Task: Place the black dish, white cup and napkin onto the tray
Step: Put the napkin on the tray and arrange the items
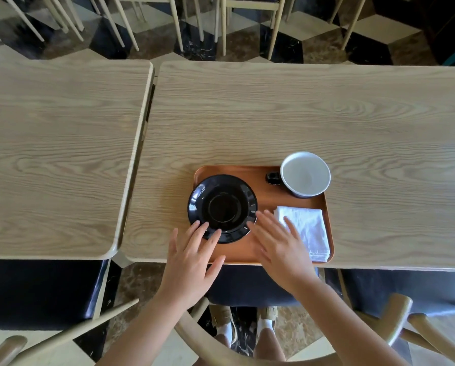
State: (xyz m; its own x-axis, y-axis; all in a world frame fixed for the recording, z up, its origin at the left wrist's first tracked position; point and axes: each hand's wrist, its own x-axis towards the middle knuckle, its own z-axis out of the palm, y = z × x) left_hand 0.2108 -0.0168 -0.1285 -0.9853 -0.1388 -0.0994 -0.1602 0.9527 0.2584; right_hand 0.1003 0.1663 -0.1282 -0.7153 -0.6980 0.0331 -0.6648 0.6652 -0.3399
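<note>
The black dish (222, 207) lies on the left part of the orange-brown tray (263, 199), its left rim overhanging the tray edge. A cup (305, 173), white inside with a dark outside and handle, stands at the tray's far right corner. The folded white napkin (307, 231) lies at the tray's near right. My left hand (190, 262) hovers with spread fingers, its fingertips at the dish's near rim. My right hand (279, 247) is also spread, between the dish and the napkin, its fingers partly over the napkin's left edge. Neither hand holds anything.
The tray sits at the near edge of a wooden table (326, 114). A second wooden table (57, 154) stands to the left across a narrow gap. Wooden chairs with dark seats (247, 286) are below the near edge; more chair legs stand beyond the tables.
</note>
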